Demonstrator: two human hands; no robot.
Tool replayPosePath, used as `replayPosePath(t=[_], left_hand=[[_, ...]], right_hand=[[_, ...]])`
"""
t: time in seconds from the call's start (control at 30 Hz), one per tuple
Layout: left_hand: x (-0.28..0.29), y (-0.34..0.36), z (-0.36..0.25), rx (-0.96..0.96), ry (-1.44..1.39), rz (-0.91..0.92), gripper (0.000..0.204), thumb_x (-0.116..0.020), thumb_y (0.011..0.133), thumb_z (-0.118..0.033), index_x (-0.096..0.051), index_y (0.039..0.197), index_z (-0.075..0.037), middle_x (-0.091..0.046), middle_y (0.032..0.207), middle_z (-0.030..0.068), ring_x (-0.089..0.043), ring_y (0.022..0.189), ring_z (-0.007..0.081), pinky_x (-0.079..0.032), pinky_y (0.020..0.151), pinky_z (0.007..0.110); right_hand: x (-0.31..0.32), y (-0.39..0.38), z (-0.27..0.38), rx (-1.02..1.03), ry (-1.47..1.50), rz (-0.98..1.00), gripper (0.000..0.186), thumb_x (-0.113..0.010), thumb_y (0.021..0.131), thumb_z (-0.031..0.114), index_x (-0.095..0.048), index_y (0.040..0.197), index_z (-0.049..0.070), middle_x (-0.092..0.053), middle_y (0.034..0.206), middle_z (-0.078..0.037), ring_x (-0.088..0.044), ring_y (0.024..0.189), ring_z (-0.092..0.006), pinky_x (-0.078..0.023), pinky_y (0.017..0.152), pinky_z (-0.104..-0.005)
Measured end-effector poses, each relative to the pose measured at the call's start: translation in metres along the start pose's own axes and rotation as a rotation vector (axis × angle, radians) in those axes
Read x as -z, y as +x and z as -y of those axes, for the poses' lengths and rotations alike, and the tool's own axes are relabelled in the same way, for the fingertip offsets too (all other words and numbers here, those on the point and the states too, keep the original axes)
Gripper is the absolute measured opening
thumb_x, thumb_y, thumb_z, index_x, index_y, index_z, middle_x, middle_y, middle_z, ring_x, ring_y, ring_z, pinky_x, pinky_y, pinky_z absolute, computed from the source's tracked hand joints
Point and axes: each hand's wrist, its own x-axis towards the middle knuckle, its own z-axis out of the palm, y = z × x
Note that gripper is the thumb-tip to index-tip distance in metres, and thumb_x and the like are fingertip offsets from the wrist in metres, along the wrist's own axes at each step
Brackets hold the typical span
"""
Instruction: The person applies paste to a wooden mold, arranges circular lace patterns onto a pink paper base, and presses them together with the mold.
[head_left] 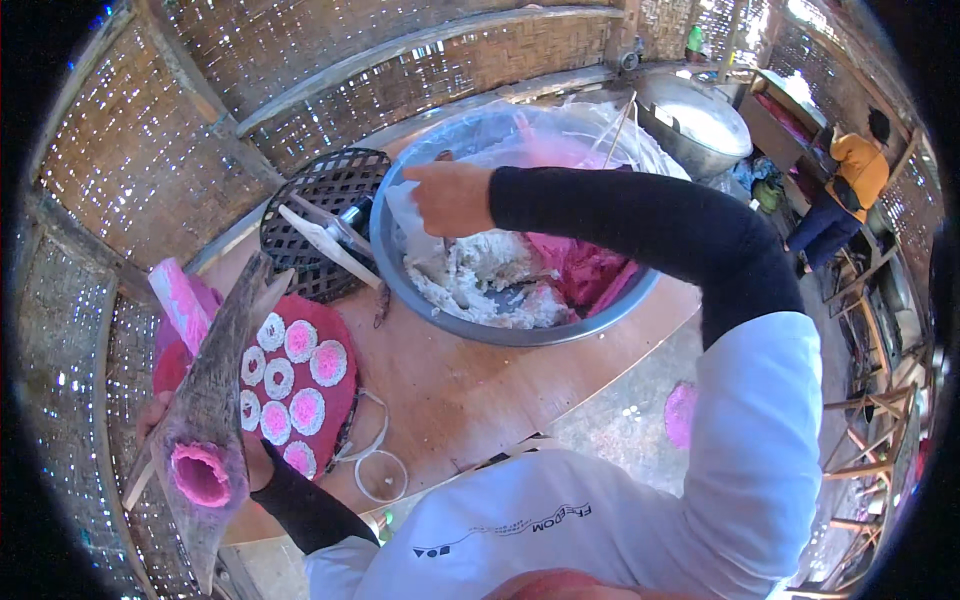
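Observation:
At the left, my left hand is closed round a weathered, long wooden tool with a pink-lined round opening. Its fingertips show on the far side of the wood. My right hand is closed over the left side of a big grey basin, next to a clear plastic sheet. A brown end pokes out above that fist; what it grips is mostly hidden. White dough-like mix and bright pink mix lie in the basin.
A red round mat bears several white and pink rings and discs. Behind it are a black lattice basket and a pale forked wooden piece. A lidded metal pot stands far right; a person in orange is beyond.

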Motion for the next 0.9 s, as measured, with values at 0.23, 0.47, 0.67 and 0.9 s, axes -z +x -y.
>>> replayPosePath(t=[0.23,0.47,0.67,0.9], left_hand=[[0.002,-0.001,0.048,-0.286,0.449,0.131,0.019,-0.057,0.082,-0.018,-0.051,0.093,-0.003,-0.053,0.088,0.0099,-0.052,0.083,0.0231,-0.042,0.073,0.035],[-0.024,-0.017,0.048,0.036,-0.165,0.185,0.021,-0.057,0.081,-0.018,-0.050,0.094,-0.003,-0.053,0.089,0.0115,-0.053,0.083,0.0237,-0.043,0.073,0.035],[-0.021,-0.024,0.054,0.114,-0.272,0.242,0.023,-0.058,0.081,-0.017,-0.049,0.096,-0.002,-0.054,0.090,0.0129,-0.054,0.083,0.0243,-0.044,0.074,0.035],[-0.016,-0.030,0.057,0.171,-0.330,0.284,0.026,-0.058,0.080,-0.017,-0.048,0.098,-0.002,-0.054,0.091,0.0144,-0.055,0.083,0.0250,-0.045,0.074,0.036]], right_hand=[[0.045,-0.140,0.015,-0.536,0.311,0.348,0.012,-0.057,0.069,0.022,-0.060,0.072,0.011,-0.060,0.075,-0.007,-0.060,0.067,-0.0221,-0.042,0.074,-0.0344],[-0.005,-0.214,0.050,-0.542,0.226,0.558,0.008,-0.058,0.067,0.021,-0.061,0.067,0.013,-0.061,0.064,-0.005,-0.061,0.063,-0.0220,-0.041,0.068,-0.0396],[0.032,-0.192,0.038,-0.543,0.152,0.587,0.010,-0.055,0.073,0.021,-0.061,0.081,0.021,-0.056,0.063,-0.002,-0.059,0.060,-0.0189,-0.043,0.056,-0.0366],[0.037,-0.195,0.010,-0.487,0.284,0.526,0.009,-0.056,0.072,0.021,-0.064,0.076,0.024,-0.056,0.057,-0.002,-0.059,0.057,-0.0229,-0.044,0.050,-0.0363]])
